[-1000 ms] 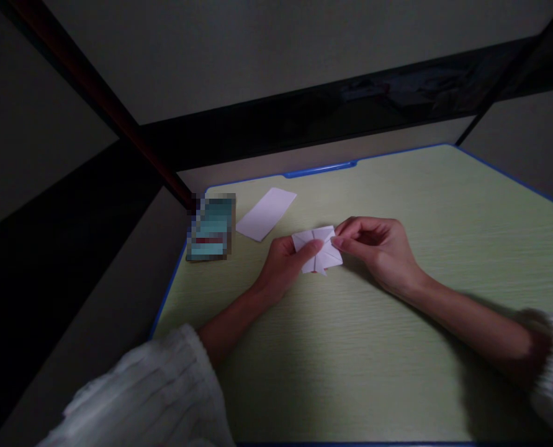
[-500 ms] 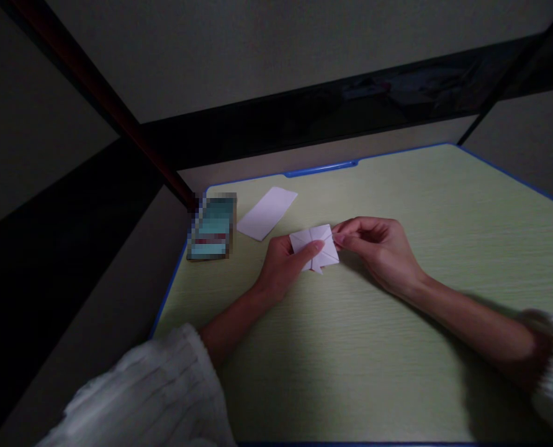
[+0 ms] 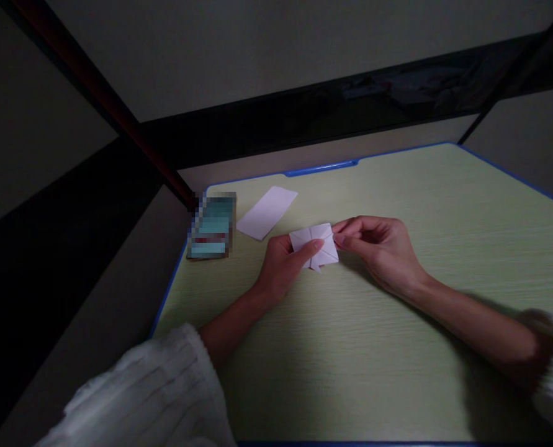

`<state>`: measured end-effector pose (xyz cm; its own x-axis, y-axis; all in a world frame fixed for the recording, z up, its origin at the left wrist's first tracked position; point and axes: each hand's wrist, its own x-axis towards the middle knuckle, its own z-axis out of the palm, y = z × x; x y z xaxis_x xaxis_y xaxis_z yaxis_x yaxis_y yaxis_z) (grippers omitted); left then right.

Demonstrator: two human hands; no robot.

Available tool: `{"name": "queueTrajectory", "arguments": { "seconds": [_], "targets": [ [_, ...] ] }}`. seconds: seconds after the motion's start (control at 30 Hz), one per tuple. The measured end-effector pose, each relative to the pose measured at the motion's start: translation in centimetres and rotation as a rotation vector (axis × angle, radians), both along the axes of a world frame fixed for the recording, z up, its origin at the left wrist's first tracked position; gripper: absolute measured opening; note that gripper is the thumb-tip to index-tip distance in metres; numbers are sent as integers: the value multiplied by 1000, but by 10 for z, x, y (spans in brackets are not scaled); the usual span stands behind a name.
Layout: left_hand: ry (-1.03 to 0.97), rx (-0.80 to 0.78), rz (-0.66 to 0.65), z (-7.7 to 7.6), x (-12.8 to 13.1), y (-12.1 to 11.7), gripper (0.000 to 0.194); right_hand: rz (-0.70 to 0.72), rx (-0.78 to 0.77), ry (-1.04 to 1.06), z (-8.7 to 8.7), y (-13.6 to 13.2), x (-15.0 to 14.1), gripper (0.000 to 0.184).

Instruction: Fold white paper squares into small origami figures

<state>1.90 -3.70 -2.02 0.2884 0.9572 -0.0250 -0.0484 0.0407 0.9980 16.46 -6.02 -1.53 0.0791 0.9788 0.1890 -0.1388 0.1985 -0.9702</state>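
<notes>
Left hand [image 3: 280, 266] closed on the folded paper [image 3: 328, 251]: the thumb is laid across the upper face from the lower left, its tip close to the middle of the creases, and the fingers are largely hidden beneath. Right hand [image 3: 377, 249] at the opposite side, thumb and forefinger drawn together on the paper's right edge near its far corner; the grip appears to be a light pinch, though how much paper lies between the fingertips cannot be told.

The folded paper is thus situated between the two hands, to the right of the left palm and to the left of the right fingertips. Its outline is nearly square, so that no long axis is marked; the far edge rises slightly toward the right. Creases radiate from about the centre, and a small pointed flap [image 3: 316, 269] projects from the near edge, toward the wearer. Both hands touch the paper, but the left covers more of it and lies nearer the centre, whereas the right meets only the margin.

Beyond the left hand, a separate white sheet [image 3: 267, 213] lies flat on the desk [image 3: 388, 379], its long axis slanting away to the right; a pixelated rectangular object [image 3: 212, 226] lies just to its left.
</notes>
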Motion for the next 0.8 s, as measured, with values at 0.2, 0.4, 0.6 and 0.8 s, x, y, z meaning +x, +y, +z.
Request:
{"name": "queueTrajectory", "arguments": {
  "seconds": [0.2, 0.4, 0.6, 0.8],
  "targets": [
    [-19, 8, -14, -1, -1, 0, 18, 0, 5, 8, 2, -1, -1, 13],
    [-9, 20, 19, 2, 0, -1, 17, -4, 22, -11, 4, -2, -3, 14],
    [29, 38, 43, 0, -1, -1, 17, 48, -58, 48, 4, 1, -2, 13],
    [75, 34, 41, 3, -1, -3, 18, 135, -187, -31, 8, 2, -2, 16]
  ]
}}
